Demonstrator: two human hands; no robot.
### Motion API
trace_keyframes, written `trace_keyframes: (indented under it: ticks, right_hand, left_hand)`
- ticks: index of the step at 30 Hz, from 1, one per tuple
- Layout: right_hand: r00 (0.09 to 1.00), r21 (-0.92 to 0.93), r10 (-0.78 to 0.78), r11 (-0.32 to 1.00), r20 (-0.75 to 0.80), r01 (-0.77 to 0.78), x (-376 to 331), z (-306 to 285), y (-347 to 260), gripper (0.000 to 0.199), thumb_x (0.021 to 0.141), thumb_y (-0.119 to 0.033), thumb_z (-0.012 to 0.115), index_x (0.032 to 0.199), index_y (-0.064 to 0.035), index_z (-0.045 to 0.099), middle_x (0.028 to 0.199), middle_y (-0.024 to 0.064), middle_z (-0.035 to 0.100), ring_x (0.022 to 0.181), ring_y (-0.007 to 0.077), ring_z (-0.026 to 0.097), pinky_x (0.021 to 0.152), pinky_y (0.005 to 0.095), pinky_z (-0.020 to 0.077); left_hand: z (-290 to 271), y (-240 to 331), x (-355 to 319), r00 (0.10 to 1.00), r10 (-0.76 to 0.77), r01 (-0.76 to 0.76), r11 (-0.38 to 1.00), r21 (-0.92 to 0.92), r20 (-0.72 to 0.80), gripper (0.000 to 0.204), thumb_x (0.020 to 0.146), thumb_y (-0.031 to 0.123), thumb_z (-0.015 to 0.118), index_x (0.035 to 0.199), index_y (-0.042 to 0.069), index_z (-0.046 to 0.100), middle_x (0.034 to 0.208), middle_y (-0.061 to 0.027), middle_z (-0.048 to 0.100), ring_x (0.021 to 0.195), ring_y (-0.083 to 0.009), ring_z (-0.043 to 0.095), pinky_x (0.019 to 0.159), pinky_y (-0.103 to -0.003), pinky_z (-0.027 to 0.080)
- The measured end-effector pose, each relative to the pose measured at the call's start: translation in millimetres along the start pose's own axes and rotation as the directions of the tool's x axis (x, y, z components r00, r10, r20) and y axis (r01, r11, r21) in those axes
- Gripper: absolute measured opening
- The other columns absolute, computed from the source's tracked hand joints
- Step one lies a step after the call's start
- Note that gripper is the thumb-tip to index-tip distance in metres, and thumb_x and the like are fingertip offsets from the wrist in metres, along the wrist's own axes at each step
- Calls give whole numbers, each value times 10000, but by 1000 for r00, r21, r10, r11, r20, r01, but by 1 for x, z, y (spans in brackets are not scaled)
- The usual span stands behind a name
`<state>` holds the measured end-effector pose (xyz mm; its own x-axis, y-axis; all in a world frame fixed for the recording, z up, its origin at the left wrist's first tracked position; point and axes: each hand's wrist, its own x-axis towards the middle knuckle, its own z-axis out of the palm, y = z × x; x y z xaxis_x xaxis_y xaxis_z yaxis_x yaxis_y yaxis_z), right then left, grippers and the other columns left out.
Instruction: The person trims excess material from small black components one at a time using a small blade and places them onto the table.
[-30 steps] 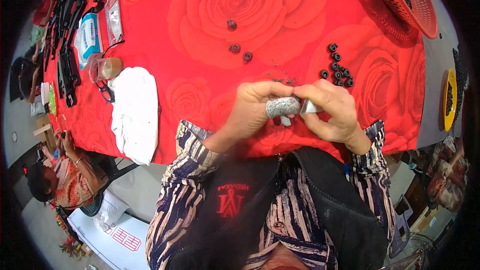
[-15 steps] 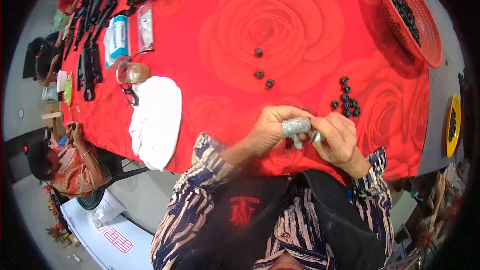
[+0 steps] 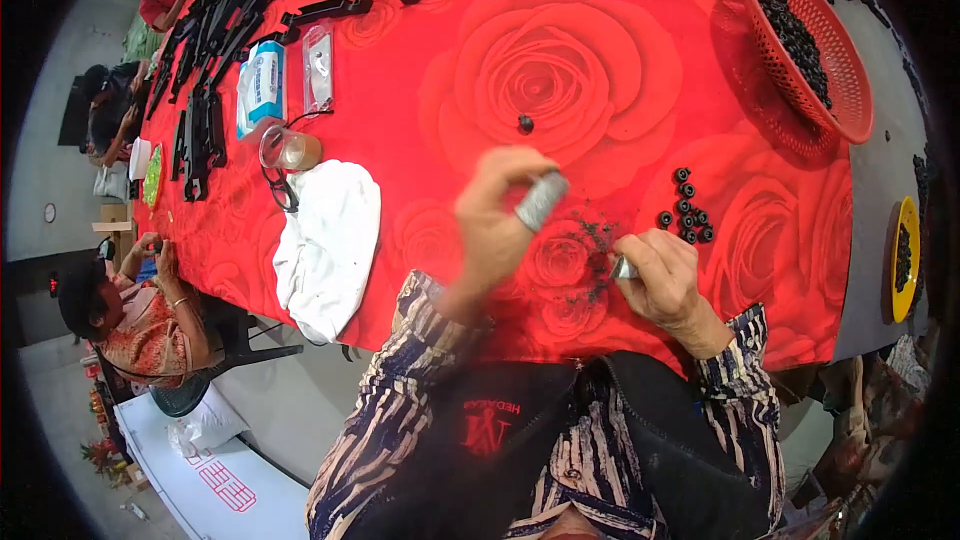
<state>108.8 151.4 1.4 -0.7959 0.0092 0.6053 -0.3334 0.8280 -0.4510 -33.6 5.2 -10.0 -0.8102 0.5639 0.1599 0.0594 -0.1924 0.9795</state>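
Note:
My left hand [image 3: 493, 225] is raised over the red cloth, its fingers curled and smeared by motion. Silver-grey tape [image 3: 541, 201] wraps one of its fingers; anything under the fingers is hidden. A single small black ring-shaped part [image 3: 525, 124] lies just beyond it. My right hand [image 3: 662, 280] is closed, pinching a small silver blade-like piece [image 3: 624, 269] between thumb and fingers. Dark crumbs or shavings [image 3: 597, 265] are scattered on the cloth between the hands. Beyond my right hand sits a loose cluster of small black ring-shaped parts [image 3: 686, 208].
A red basket [image 3: 858, 105] of black parts stands far right, near a yellow dish [image 3: 904, 286]. White cloth [image 3: 335, 240], a cup [image 3: 290, 149] and a tissue pack [image 3: 262, 90] lie left. Long black parts [image 3: 225, 30] are piled far left. A person [image 3: 160, 315] sits at left.
My left hand has moved away from my right hand, left and farther out. Two black rings seen there before are now out of sight. My right hand still grips the silver piece.

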Motion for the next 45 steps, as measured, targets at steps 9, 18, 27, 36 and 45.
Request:
trace_keyframes:
  ticks: [9, 18, 27, 36, 45]
  right_hand:
    - [990, 15, 97, 995, 107, -99, 0, 0, 2, 367, 592, -18, 699, 928, -20, 552, 709, 90, 496, 604, 258, 557, 523, 340, 457]
    - [997, 6, 41, 999, 66, -42, -2, 6, 1, 334, 606, 7, 687, 912, -29, 559, 665, 80, 484, 564, 240, 540, 486, 346, 435]
    - [996, -13, -38, 999, 84, 39, -1, 8, -2, 342, 596, -37, 695, 908, -42, 555, 688, 63, 495, 582, 234, 555, 507, 342, 456]
    - [968, -208, 188, 953, -169, -222, 10, -28, 30, 253, 701, 13, 656, 932, -29, 562, 707, 102, 527, 610, 271, 569, 524, 357, 458]
    - [930, -127, 245, 949, -275, -288, 12, -26, 44, 216, 744, -56, 634, 947, -39, 565, 785, 120, 564, 666, 309, 595, 557, 383, 478]
  left_hand:
    - [-17, -16, 35, 988, 156, -139, 887, 440, -2, 187, 732, 29, 701, 908, 38, 637, 1105, -106, 603, 1043, -234, 552, 844, -319, 459]
    - [-8, -15, 28, 925, 319, -374, 672, 639, 207, 194, 652, 26, 716, 821, 64, 628, 875, -95, 604, 892, -272, 551, 755, -369, 450]
    - [-9, -14, 33, 849, 397, -508, 427, 748, 349, 210, 714, 39, 676, 921, 52, 644, 996, -109, 596, 980, -289, 544, 823, -399, 435]
    - [-39, -4, 11, 880, 343, -455, 409, 791, 329, 193, 726, 30, 664, 917, 50, 648, 952, -105, 609, 925, -284, 567, 800, -384, 439]
    - [27, 11, 5, 820, 373, -568, 430, 702, 435, 225, 691, 130, 716, 891, 71, 631, 904, -86, 588, 897, -272, 529, 789, -392, 425]
